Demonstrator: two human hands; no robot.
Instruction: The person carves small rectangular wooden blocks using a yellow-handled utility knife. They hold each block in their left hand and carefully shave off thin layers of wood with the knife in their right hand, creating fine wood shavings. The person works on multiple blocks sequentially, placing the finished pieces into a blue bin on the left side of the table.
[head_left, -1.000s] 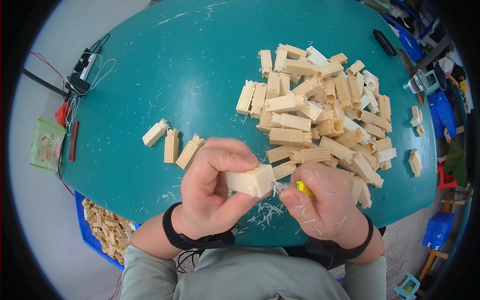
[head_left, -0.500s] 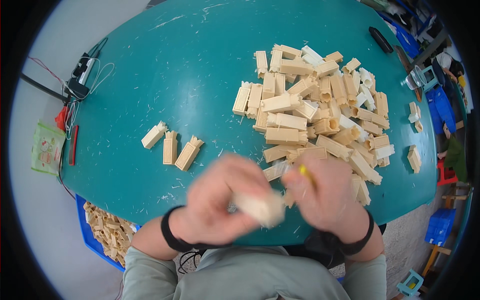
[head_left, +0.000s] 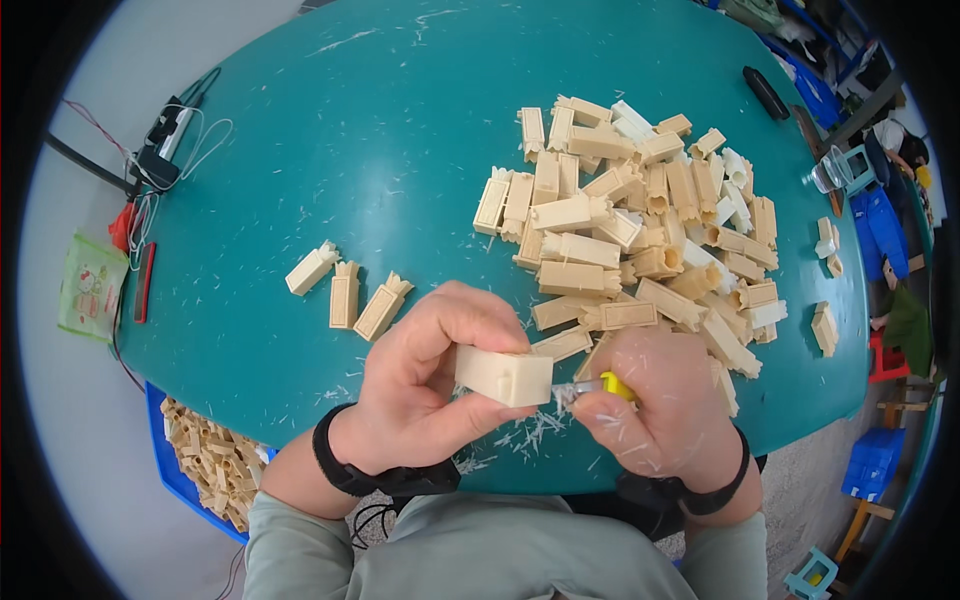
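Observation:
My left hand [head_left: 425, 385] is closed round a cream plastic block-shaped part [head_left: 503, 376], pinched between thumb and fingers with its flat end turned to the right. In my right hand [head_left: 665, 400] is a yellow-handled utility knife [head_left: 618, 385]. Its blade reaches left to the block's lower right edge, and pale shavings cling to it; whether it touches cannot be told. Beyond my hands lies a large heap of similar beige and white hollow parts [head_left: 580, 248]. Three more parts [head_left: 344, 295] stand apart on the left.
The green table [head_left: 330, 190] is strewn with thin shavings [head_left: 535, 435]. A blue crate [head_left: 165, 455] of more parts sits below left. A power strip [head_left: 178, 135] with cables lies at the left edge, a black object [head_left: 765, 93] at far right. A few loose parts [head_left: 824, 328] rest at right.
The block in my left hand has turned, and its flat end now faces right. My right hand has lowered slightly, with the knife blade near the block's edge. Both hands are less blurred.

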